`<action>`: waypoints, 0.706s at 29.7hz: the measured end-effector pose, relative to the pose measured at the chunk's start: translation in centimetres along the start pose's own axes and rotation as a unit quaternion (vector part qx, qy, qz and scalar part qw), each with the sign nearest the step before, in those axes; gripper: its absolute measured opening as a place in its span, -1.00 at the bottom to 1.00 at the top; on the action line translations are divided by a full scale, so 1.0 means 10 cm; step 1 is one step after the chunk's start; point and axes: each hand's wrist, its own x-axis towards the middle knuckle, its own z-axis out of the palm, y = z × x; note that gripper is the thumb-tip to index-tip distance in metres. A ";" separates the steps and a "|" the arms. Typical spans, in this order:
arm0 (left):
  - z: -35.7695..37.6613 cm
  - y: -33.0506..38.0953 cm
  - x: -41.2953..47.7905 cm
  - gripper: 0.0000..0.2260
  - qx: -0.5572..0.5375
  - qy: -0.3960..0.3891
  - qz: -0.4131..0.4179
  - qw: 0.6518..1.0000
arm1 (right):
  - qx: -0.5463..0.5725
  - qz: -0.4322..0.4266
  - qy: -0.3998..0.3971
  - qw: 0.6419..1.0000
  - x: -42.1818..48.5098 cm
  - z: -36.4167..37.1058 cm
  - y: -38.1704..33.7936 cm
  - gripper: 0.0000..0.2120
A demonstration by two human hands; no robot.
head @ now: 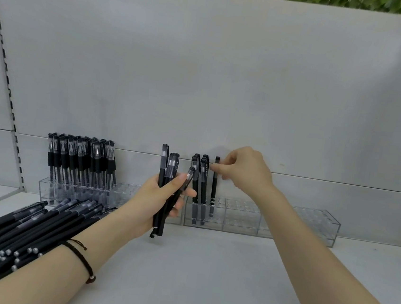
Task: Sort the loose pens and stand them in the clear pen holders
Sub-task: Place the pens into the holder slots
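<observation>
My left hand (158, 200) grips a bundle of several black pens (165, 173), held upright above the shelf. My right hand (244, 170) pinches the upper part of a single black pen (214, 185) that stands in the right clear pen holder (244, 220). Several more black pens (200, 176) stand in that holder just left of it. A pile of loose black pens (25, 227) lies on the shelf at the lower left. The left clear pen holder (121, 193) holds a dense row of clear-barrelled pens (80, 159).
The white shelf surface (206, 276) runs from the holders towards me. A grey back panel (226, 80) rises directly behind the holders. A slotted shelf upright (9, 97) stands at the far left. On my left wrist is a dark cord bracelet (81, 260).
</observation>
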 end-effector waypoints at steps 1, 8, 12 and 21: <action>0.01 0.00 -0.01 -0.75 -0.006 0.002 -0.001 1.000 | -0.025 -0.001 0.004 1.000 -0.01 -0.02 -0.01 -0.55; -0.01 0.02 0.00 -0.79 -0.073 -0.032 0.011 0.997 | 0.189 -0.129 -0.046 0.972 -0.15 -0.11 -0.23 -0.53; 0.00 0.01 -0.01 -0.78 -0.073 -0.052 0.014 0.996 | 0.214 -0.145 -0.119 0.959 -0.17 -0.12 -0.31 -0.85; 0.05 0.00 -0.01 -0.82 -0.104 -0.042 0.034 0.993 | 0.297 -0.094 -0.196 0.930 -0.14 -0.21 -0.26 -0.87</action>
